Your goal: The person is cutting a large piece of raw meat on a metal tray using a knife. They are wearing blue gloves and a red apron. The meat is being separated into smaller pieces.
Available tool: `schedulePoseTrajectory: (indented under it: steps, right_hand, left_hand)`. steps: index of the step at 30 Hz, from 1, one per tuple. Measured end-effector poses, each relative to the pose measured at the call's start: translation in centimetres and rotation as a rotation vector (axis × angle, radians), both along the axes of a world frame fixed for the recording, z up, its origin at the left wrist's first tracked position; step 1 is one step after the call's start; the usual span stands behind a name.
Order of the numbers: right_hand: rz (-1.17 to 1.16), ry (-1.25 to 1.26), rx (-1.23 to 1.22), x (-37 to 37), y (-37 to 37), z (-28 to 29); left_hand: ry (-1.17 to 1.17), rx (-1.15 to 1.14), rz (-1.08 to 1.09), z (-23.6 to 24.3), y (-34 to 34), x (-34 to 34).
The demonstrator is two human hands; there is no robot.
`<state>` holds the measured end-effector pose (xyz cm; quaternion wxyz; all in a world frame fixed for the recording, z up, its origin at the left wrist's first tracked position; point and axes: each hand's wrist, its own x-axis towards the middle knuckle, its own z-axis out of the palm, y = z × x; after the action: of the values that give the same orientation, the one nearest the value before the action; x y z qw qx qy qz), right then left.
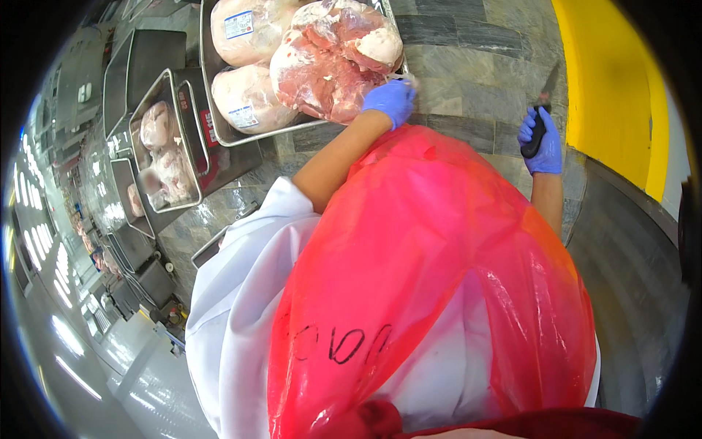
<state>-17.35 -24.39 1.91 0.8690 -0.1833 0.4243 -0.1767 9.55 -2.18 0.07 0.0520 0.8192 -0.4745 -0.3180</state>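
My left hand (391, 100), in a blue glove, is closed at the right side of a metal tray (274, 134), against a large unwrapped cut of raw meat (322, 77). A thin whitish scrap pokes out beyond its fingers; what they grip is mostly hidden. Two wrapped meat pieces share the tray, a pale one (270, 36) at the back and another (256, 99) in front, both with labels. Off to the right, well away from the tray, my blue-gloved right hand (542, 146) grips a knife (536, 133) by its black handle, the blade pointing away from me.
A second metal tray (194, 192) with wrapped meat stands to the left, beside more metal containers. Grey tiled floor (475, 80) lies between my hands. A yellow panel (607, 95) rises at the far right. A red plastic apron (409, 241) covers my front.
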Motion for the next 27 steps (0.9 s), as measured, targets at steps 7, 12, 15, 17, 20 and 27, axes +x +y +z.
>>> schedulePoseTrajectory:
  steps: [7,12,15,17,20,27]
  right_hand:
    - [0.322,0.133,-0.555,9.0,3.6,4.4]
    - [0.599,0.169,-1.034,14.5,9.7,4.7]
    - [0.727,0.021,-1.373,17.0,13.3,3.6]
    - [0.822,-0.073,-1.329,18.7,15.2,2.9]
    - [0.933,-0.160,-1.552,20.3,15.9,3.0]
    - [0.954,0.223,-2.313,26.3,11.2,1.2]
  left_hand:
    - [0.978,-0.345,0.423,3.4,0.3,-3.9]
    - [1.157,-0.577,0.588,9.6,1.7,-6.1]
    - [1.032,-0.754,0.875,10.4,2.9,-6.7]
    - [0.944,-0.871,1.066,9.6,4.5,-6.7]
    - [0.513,-0.843,1.196,7.4,6.9,-6.6]
    - [0.151,-0.643,1.503,5.9,15.1,-5.7]
